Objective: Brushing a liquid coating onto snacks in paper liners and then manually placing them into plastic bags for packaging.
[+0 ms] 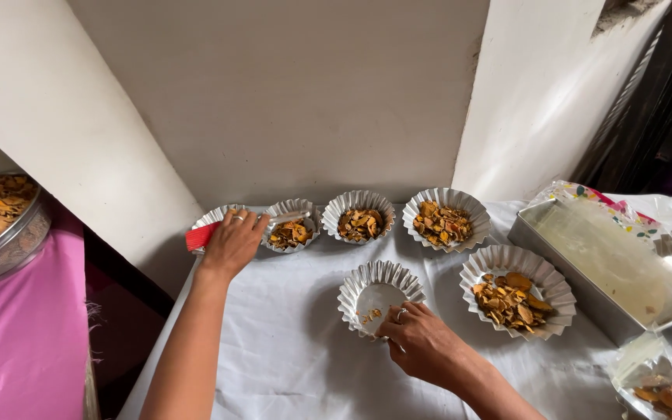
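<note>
Several fluted silver cups stand on a white cloth. My left hand lies over the far-left cup and grips a red-handled tool, whose metal end reaches over the second cup of orange-brown dried chips. My right hand pinches the near rim of an almost bare cup with only a few crumbs. Two more filled cups sit in the back row, and another filled cup stands to the right.
A metal tray covered with clear plastic sits at the right, with foil packets of chips near it. A metal bowl of the same chips rests on a pink cloth at the left. A white wall rises directly behind.
</note>
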